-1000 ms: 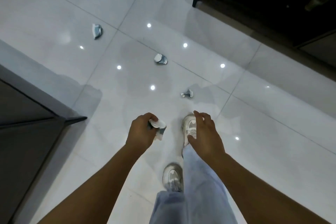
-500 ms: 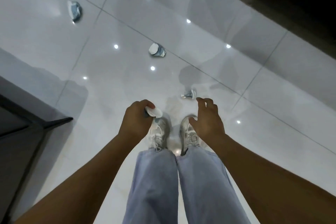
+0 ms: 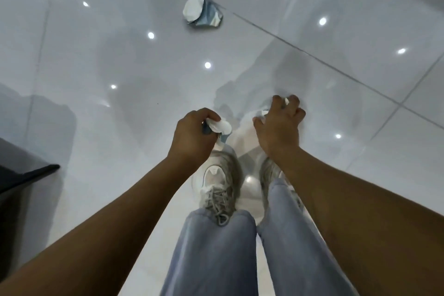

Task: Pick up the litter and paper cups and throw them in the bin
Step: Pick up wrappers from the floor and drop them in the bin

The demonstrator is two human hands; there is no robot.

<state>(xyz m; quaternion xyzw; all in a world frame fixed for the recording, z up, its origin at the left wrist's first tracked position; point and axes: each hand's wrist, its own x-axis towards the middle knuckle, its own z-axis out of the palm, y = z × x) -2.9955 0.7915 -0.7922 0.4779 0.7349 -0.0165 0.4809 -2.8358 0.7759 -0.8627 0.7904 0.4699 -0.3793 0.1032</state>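
Both bare forearms reach forward and down from the near corners, converging toward the middle. The left hand (image 3: 192, 133) is knuckles up, fingers curled tight around a crumpled paper cup (image 3: 221, 126). The right hand (image 3: 280, 125), slightly farther out, is bent down at the wrist, its fingers (image 3: 294, 101) curled over a small white scrap (image 3: 264, 113), mostly hidden.

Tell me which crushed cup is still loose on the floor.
The crushed cup lying by the tile seam, well ahead of both hands. The other two are held: one in the left hand, one under the right hand.
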